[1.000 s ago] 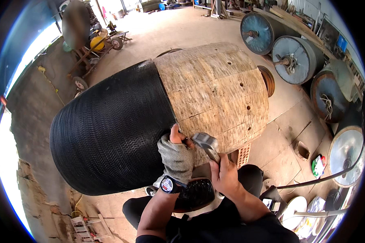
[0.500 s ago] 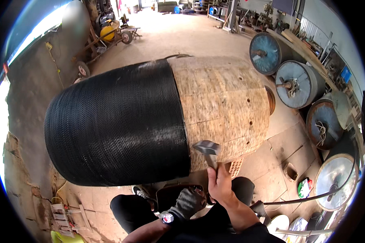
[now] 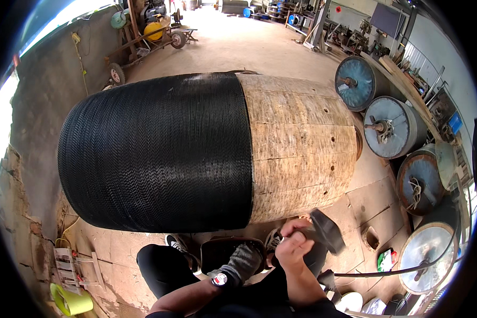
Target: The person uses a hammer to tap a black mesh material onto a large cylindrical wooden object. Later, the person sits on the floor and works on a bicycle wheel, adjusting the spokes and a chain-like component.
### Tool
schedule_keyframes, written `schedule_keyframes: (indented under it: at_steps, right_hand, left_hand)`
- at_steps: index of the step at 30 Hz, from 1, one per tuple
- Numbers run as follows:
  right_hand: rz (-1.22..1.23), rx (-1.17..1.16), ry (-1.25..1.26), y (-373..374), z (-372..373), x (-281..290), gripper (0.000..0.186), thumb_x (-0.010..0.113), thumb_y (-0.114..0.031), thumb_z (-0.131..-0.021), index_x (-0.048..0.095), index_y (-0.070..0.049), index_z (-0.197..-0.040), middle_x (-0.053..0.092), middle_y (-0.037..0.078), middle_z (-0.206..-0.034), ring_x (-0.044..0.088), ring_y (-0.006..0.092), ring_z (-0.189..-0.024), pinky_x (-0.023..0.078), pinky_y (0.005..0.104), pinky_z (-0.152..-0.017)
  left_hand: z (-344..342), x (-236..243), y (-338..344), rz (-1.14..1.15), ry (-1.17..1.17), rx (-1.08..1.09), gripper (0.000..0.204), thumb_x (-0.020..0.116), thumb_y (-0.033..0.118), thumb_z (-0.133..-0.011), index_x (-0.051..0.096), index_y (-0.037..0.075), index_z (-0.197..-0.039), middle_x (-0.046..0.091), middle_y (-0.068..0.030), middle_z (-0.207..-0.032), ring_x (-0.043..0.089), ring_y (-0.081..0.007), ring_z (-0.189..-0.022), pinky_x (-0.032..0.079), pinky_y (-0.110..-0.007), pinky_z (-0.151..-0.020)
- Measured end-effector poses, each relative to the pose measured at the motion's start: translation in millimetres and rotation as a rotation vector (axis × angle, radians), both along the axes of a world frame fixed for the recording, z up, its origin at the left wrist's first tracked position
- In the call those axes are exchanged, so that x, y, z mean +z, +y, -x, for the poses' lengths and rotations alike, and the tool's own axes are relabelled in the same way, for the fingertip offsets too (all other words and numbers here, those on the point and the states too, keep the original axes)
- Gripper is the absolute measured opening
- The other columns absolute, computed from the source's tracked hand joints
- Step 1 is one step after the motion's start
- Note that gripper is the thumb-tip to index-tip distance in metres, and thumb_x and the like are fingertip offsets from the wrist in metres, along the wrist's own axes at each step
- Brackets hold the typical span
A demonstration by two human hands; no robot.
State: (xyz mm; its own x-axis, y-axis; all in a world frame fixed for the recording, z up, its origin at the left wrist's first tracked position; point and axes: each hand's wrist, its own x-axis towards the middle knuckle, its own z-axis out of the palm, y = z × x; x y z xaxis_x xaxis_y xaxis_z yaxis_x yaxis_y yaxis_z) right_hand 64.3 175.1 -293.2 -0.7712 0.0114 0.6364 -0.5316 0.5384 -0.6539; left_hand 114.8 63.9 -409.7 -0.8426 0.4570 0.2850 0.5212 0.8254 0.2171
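A large wooden roller (image 3: 297, 143) lies across in front of me. Ridged black material (image 3: 159, 153) covers its left and middle part; the right part is bare planks with several small holes. My right hand (image 3: 293, 249) is closed around a hammer (image 3: 327, 233), below the bare planks and apart from them. The hammer's dark head is blurred and points to the right. My left hand (image 3: 246, 262), in a grey knitted glove, reaches down at a dark open bin (image 3: 212, 249) between my knees. Its fingertips are hidden, and I cannot tell whether it holds anything.
Several large drums with metal ends (image 3: 387, 127) line the right side, with long planks (image 3: 408, 90) above them. A dark rod (image 3: 371, 274) crosses low at the right. A yellow-green object (image 3: 69, 301) and a small wooden frame (image 3: 71, 267) lie lower left.
My right hand with the hammer has swung away from the bare planks, down and to the right. My gloved left hand has dipped toward the bin. The view has shifted slightly.
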Motion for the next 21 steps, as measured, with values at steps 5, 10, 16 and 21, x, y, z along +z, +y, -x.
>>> schedule_keyframes:
  at_steps: [5,10,16,21]
  right_hand:
    - [-0.198,-0.054,-0.151,2.3,10.0,-6.2,0.023,0.058,-0.019,-0.099,0.053,0.003,-0.095,0.056,0.016,-0.068,0.055,0.0298,-0.057,0.044,0.0398,-0.051]
    - [0.386,0.119,0.261,6.9,1.7,-11.5,0.026,0.042,-0.021,-0.105,0.051,0.003,-0.098,0.054,0.005,-0.074,0.047,0.0122,-0.056,0.038,0.0244,-0.051]
    - [-0.291,-0.08,-0.209,3.5,1.5,-5.9,0.022,0.059,-0.021,-0.098,0.052,-0.001,-0.09,0.06,0.026,-0.068,0.062,0.0469,-0.063,0.048,0.0476,-0.05]
    - [0.2,0.08,0.116,3.1,-5.3,4.2,0.019,0.04,-0.009,-0.1,0.053,0.004,-0.096,0.055,0.004,-0.066,0.049,0.0134,-0.055,0.039,0.0233,-0.049]
  left_hand:
    - [-2.9,-6.8,-2.8,0.043,0.119,0.006,0.028,0.049,0.021,-0.094,0.063,0.0,-0.082,0.055,-0.0151,-0.061,0.057,-0.0295,-0.052,0.044,-0.043,-0.042]
    - [0.9,-6.1,-10.0,-0.119,0.011,-0.118,0.033,0.049,0.027,-0.096,0.063,0.0,-0.083,0.058,-0.0169,-0.06,0.059,-0.0313,-0.052,0.045,-0.044,-0.043]
    - [10.7,48.2,-22.9,-0.14,0.028,0.146,0.016,0.056,0.019,-0.086,0.058,0.007,-0.076,0.06,-0.0129,-0.066,0.059,-0.0323,-0.055,0.045,-0.043,-0.045]
    - [63.5,105.2,-94.1,-0.198,0.429,0.028,0.027,0.065,0.008,-0.075,0.062,0.006,-0.102,0.059,-0.0141,-0.096,0.059,-0.0318,-0.079,0.047,-0.043,-0.062]
